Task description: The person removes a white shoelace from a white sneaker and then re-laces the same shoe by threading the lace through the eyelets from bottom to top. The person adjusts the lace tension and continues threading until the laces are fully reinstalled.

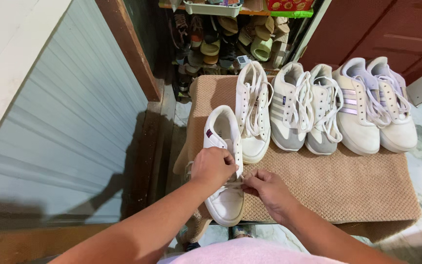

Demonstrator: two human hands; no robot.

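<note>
From the head camera: at the near left corner of the tan woven mat [328, 186], a white low leather sneaker [224, 195] lying toe toward the body, apart from the other shoes. Left hand [212, 167] closed over the tongue area of this sneaker, fingers curled and pinching a white flat lace [234, 184]. Right hand [268, 188] just beside the sneaker on its right, thumb and forefinger nipped on the other part of the same lace, remaining fingers half folded. To do lacing well here: keep the lace flat and not twisted, pull evenly with both hands, steady the shoe against the mat. Further back on the mat, the matching white sneaker [253, 115], then a grey-and-white pair [305, 110] and a cream pair with pale stripes [374, 105], all laced loosely. Beyond the mat, a dark shelf of sandals [230, 39].
</note>
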